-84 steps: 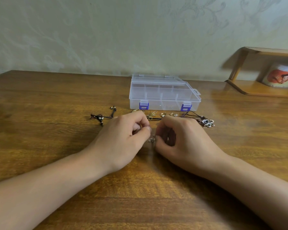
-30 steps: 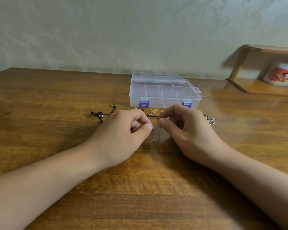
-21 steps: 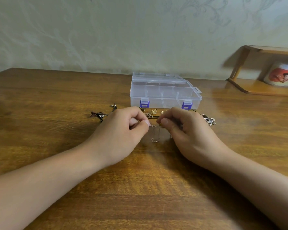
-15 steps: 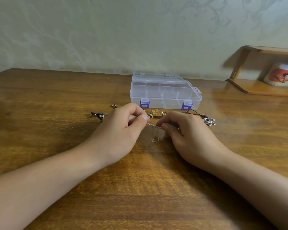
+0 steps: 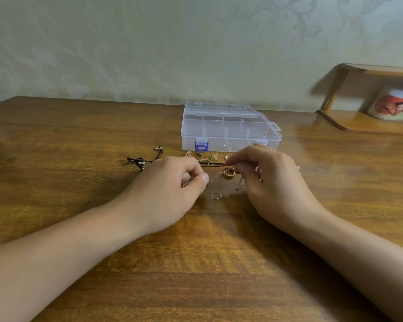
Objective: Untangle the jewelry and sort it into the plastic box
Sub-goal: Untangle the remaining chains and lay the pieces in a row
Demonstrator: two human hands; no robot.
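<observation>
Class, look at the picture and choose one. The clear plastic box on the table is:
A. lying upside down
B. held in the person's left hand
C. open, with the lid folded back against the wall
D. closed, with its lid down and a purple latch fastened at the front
D: the plastic box stands on the table with its lid down and a purple latch fastened, behind both hands, which touch only the thin chain.
</observation>
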